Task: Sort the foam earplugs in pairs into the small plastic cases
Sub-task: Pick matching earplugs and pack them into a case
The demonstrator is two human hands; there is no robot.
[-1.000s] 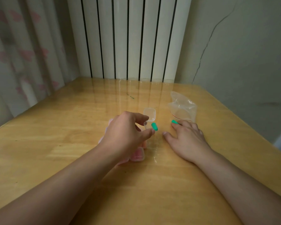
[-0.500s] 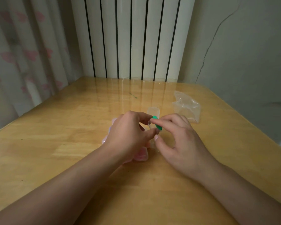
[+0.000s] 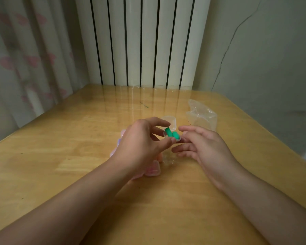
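Two green earplugs (image 3: 171, 134) sit in a small clear case (image 3: 173, 137) that my left hand (image 3: 143, 144) pinches by its edge, lifted above the desk (image 3: 78, 156). The lid (image 3: 170, 122) stands open behind. My right hand (image 3: 200, 144) hangs just beside it, fingers loose, holding nothing. To finish well, I judge I should push both plugs below the rim before snapping the lid down. More pink cases (image 3: 152, 169) lie under my left wrist, a clear bag (image 3: 201, 115) to the right. A radiator (image 3: 141, 41) and curtain (image 3: 25, 59) back the wooden desk.
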